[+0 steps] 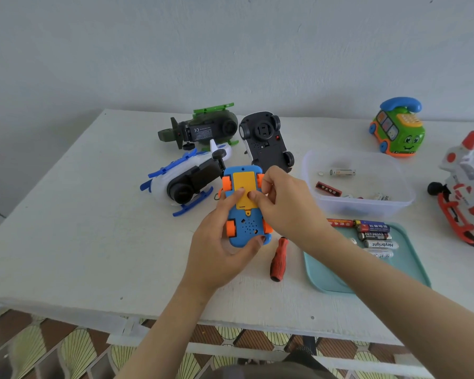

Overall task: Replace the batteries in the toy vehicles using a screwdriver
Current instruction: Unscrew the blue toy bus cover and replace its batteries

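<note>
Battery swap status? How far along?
Likely done: green helicopter, black car and white helicopter lie belly-up; loose cells sit in the clear tub. In hand: left hand and right hand grip the blue car, thumbs on its yellow cover; screwdriver lies nearby. Left: green bus and red helicopter, apparently untouched; batteries wait on the teal tray.

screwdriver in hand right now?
No, the screwdriver lies on the table beside the teal tray, while the left hand and right hand hold the blue toy car.
</note>
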A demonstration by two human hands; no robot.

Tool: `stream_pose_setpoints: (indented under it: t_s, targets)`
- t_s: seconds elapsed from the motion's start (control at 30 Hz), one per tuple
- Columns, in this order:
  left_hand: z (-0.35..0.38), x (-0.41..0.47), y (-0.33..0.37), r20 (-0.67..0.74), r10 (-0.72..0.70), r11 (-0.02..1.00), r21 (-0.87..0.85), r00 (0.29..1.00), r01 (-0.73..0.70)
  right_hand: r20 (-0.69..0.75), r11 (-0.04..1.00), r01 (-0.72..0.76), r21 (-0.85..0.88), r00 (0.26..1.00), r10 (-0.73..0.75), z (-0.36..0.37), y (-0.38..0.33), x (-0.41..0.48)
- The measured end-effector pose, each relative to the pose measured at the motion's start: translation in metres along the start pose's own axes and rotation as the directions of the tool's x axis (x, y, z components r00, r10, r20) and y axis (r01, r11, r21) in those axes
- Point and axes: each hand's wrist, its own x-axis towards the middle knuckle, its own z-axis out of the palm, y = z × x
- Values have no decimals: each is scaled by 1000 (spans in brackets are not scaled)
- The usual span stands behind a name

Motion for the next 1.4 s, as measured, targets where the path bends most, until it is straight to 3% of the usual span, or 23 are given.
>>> stream_pose_setpoints:
  t_s: [0.17, 0.27, 0.33, 0.5, 0.87, 1.17, 1.27, 1.4]
  targets:
    - [0, 0, -3, 5, -7, 999, -38, 1000, 8, -53, 997, 73, 24, 996, -71, -2, 9, -4]
    - [0, 1, -4, 13, -17, 997, -69, 1000, 17, -210, 968, 165, -187, 956, -203, -13, 20, -2]
    - [0, 2, -3, 13, -24, 996, -85, 1000, 25, -247, 920, 136, -368, 939, -238, -21, 30, 2]
    - [2, 7, -2, 5, -29, 993, -110, 1000, 29, -107, 868, -45, -494, 994, -9, -37, 51, 6]
    - [7, 17, -1, 20, -9, 995, -100, 1000, 11, -121, 923, -46, -382, 993, -1, -45, 67, 6]
    - [8, 18, -3, 19, -16, 987, -161, 1000, 19, -78, 893, -95, -439, 995, 67, -56, 67, 11]
    - [8, 17, -5, 19, -14, 988, -155, 1000, 17, -53, 831, -113, -544, 994, 100, -54, 62, 15]
    - [8, 18, -6, 20, -16, 990, -136, 1000, 19, -57, 657, -120, -744, 992, 116, -39, 54, 24]
